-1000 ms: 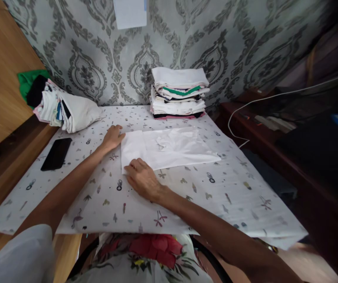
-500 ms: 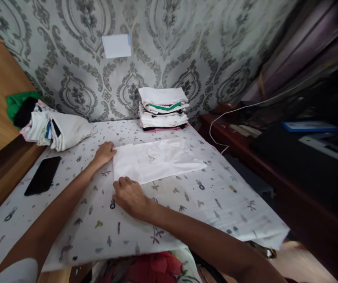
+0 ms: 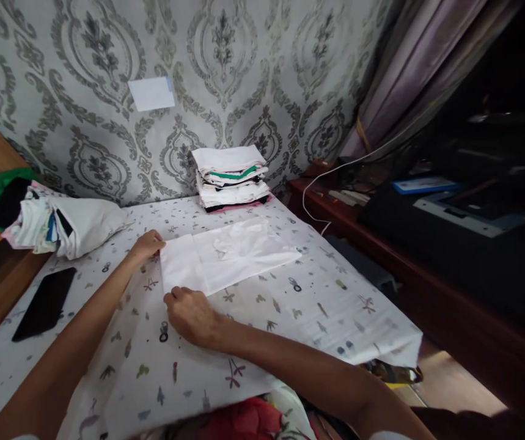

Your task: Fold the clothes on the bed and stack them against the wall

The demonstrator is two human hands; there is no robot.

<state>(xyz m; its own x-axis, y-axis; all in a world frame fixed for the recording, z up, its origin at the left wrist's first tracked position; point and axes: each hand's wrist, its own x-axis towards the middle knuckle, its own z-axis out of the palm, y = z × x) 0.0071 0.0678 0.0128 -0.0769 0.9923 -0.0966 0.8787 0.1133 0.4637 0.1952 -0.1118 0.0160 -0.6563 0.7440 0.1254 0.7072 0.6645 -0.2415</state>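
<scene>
A white garment (image 3: 244,260) lies folded into a long flat shape on the patterned cloth, with a crease across its left part and some crumpled fabric on top. At its far left corner, my left hand (image 3: 148,245) pinches the edge. Curled over the near left corner is my right hand (image 3: 193,315), its fingers closed on the fabric. The garment's left edge runs straight between the two hands.
Behind the garment, a stack of folded clothes (image 3: 230,180) stands against the wall. To the left lie a pile of clothes (image 3: 83,226) and a black phone (image 3: 46,304). A dark red desk (image 3: 409,305) with a white cable (image 3: 305,197) borders the right side.
The view has turned slightly right, so everything sits further left. My left hand has closed into a pinch at the garment's corner; my right hand stays at the near corner.
</scene>
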